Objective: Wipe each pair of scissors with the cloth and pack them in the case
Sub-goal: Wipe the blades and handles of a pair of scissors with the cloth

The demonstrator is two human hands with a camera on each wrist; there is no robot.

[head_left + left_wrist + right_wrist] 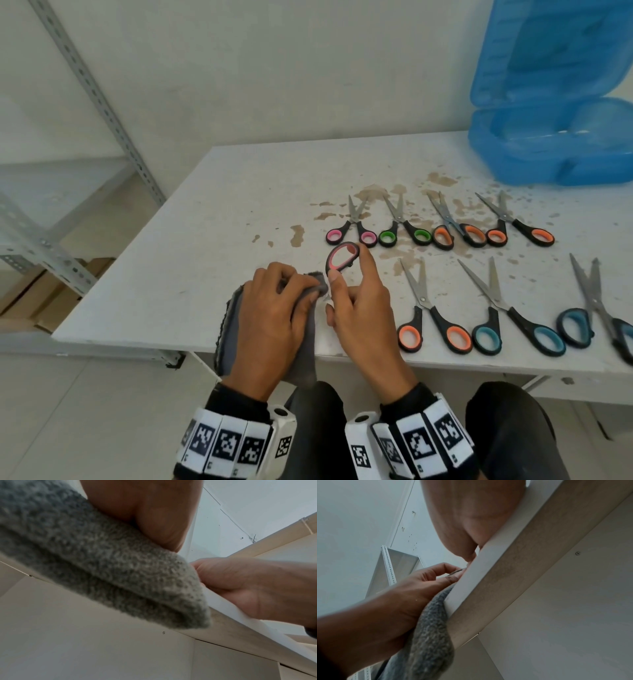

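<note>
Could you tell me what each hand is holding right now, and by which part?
The right hand holds pink-handled scissors by the handle; the left hand grips the grey cloth, bunched around the blades.

1. A white surface (212,219) carries brown stains (442,178) across its far right part.
2. A grey metal shelving rack (92,89) with perforated uprights stands to the left, against a pale wall (274,61).
3. Brown cardboard boxes (41,301) sit low under the rack.
4. Pale floor tiles (85,418) lie below.
</note>
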